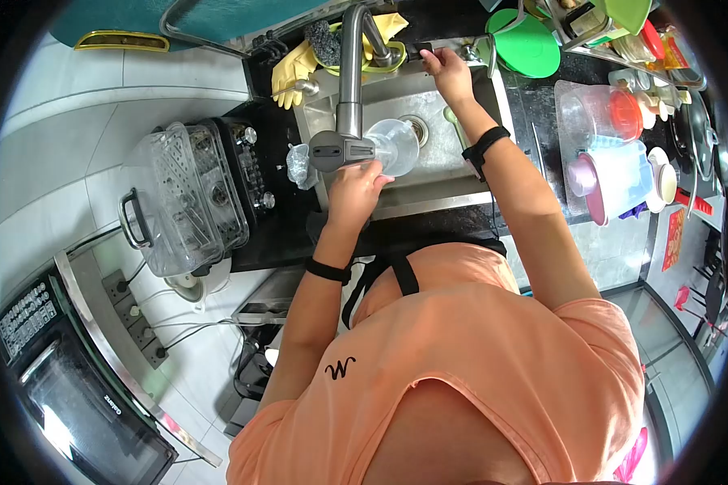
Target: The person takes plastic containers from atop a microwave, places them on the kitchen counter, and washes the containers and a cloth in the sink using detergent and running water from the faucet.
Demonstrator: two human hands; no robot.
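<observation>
My left hand (356,191) is closed on a clear plastic cup (399,145), tilted over the sink (453,182) beneath the head of the grey faucet (349,89). Part of the cup is hidden behind the faucet head and my fingers. My right hand (450,74) reaches to the back edge of the sink, its fingertips pinched at the dark faucet handle (416,51). Below that hand, a light green spoon-like utensil (455,125) lies in the basin near the drain (416,128).
Yellow rubber gloves (294,71) and a dark scrubber (323,42) sit behind the sink. A crumpled clear bag (301,167) lies left of it, near a clear-lidded steamer (170,194). At right are a green lid (529,47) and plastic containers (623,174).
</observation>
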